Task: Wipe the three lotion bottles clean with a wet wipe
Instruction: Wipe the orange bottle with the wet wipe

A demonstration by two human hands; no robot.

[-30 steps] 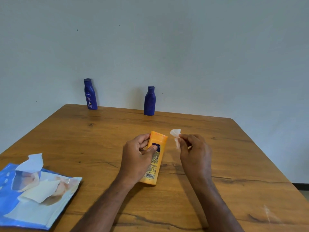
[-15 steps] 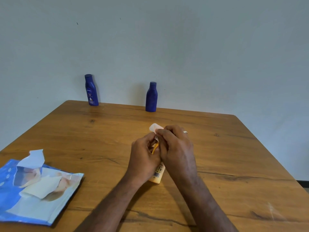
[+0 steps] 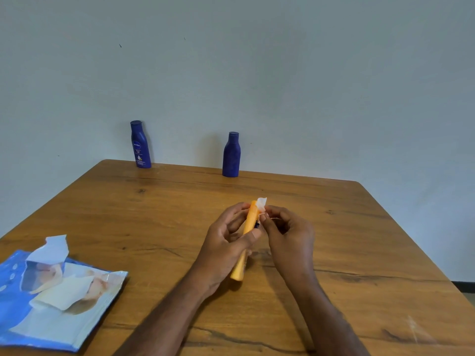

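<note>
My left hand (image 3: pixel 226 242) grips an orange lotion bottle (image 3: pixel 248 224), turned edge-on over the middle of the wooden table (image 3: pixel 128 214). My right hand (image 3: pixel 288 232) pinches a small white wet wipe (image 3: pixel 262 202) against the bottle's upper end. Two dark blue lotion bottles stand upright at the table's far edge by the wall: a labelled one (image 3: pixel 140 145) on the left and a plain one (image 3: pixel 231 155) near the centre.
A blue wet-wipe pack (image 3: pixel 51 294) lies at the table's near left corner, its flap peeled up and a white wipe sticking out. A pale wall rises directly behind the table. The table's right edge drops off at the far right.
The right hand brought the wipe in from the right onto the orange bottle. The left hand has rolled the bottle from label-up to edge-on.
</note>
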